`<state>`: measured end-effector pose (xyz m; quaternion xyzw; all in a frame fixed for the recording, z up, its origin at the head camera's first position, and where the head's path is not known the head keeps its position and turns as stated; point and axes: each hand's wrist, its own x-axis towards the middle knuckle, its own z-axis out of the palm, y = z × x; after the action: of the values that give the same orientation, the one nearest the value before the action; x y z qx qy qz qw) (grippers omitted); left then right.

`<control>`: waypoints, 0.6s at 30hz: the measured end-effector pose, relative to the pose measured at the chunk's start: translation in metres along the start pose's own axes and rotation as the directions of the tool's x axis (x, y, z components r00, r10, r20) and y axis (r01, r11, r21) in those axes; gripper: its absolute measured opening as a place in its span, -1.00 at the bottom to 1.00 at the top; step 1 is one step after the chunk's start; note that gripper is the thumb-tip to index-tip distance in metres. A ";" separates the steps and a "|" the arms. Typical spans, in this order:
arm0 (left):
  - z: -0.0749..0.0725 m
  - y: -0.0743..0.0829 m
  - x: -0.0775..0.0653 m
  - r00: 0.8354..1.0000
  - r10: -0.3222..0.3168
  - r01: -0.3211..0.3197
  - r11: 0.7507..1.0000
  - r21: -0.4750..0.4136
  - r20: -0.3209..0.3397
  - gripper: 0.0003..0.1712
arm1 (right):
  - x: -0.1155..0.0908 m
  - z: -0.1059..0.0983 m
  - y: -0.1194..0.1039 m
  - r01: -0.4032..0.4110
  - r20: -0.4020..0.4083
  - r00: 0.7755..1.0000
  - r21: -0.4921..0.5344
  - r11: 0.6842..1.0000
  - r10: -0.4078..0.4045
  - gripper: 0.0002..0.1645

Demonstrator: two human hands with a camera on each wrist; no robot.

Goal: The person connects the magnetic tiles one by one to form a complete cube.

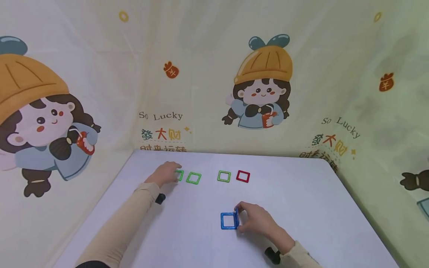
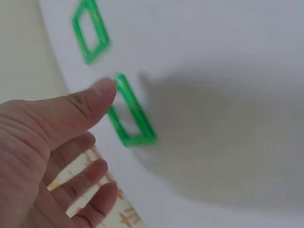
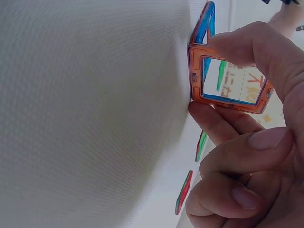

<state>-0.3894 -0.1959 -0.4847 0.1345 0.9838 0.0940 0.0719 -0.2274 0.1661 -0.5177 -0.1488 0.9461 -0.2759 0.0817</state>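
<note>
Beige sleeves (image 1: 114, 229) foremost, the right hand (image 1: 258, 220) pinched a frame (image 1: 237, 219) upright against a blue square (image 1: 228, 228); the loose-fingered left hand (image 1: 164, 174), apparently fetching, needed to grip a green square (image 2: 137, 110).

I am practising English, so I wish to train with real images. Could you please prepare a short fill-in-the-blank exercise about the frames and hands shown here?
1. In the head view, the far row has ____ frames altogether.
2. Its leftmost frame, partly hidden by the left hand, is ____ in colour.
3. The red frame lies at the row's ____ end.
4. The flat frame beside the raised frame in the right hand is ____ in colour.

Missing words: four; green; right; blue
</note>
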 end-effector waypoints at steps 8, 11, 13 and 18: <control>0.008 -0.013 0.006 1.000 0.025 -0.025 0.999 -0.036 0.004 -0.59 | -0.002 0.000 0.000 0.003 -0.003 1.000 0.003 1.000 -0.003 -0.35; 0.009 -0.015 0.005 1.000 0.028 -0.028 0.999 -0.032 0.001 -0.78 | -0.002 0.001 0.000 -0.001 -0.002 1.000 -0.004 1.000 0.001 -0.35; 0.010 -0.015 0.005 0.999 0.032 -0.032 0.999 -0.034 0.007 -0.87 | -0.001 0.001 0.000 -0.003 -0.002 1.000 -0.005 1.000 0.003 -0.35; 0.011 -0.016 0.005 0.999 0.050 -0.049 0.999 -0.020 0.020 -0.91 | -0.001 0.001 -0.001 -0.003 -0.006 1.000 -0.012 1.000 0.003 -0.33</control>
<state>-0.3962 -0.2077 -0.4991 0.1590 0.9785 0.1039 0.0810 -0.2264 0.1652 -0.5181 -0.1472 0.9481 -0.2707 0.0786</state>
